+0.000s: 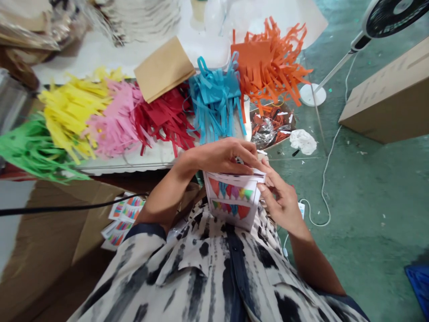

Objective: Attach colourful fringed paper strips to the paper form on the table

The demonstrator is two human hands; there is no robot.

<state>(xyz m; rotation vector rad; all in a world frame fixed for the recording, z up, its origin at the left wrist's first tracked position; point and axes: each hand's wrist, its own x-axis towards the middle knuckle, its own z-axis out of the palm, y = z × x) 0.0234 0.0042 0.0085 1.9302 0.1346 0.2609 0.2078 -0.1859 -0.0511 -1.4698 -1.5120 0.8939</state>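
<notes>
White printed card (pixel 231 197), two rows of multicolored bunting across its face, layered top edge, slightly tilted, held off the worktop's (pixel 152 157) near edge.

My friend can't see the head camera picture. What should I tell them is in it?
A person's right hand grips a white packet printed with colorful flags, while the left hand touches its top edge. Beyond, a table holds fringed bunches in green, yellow, pink, red, blue and orange. A fan stands at the upper right.
</notes>
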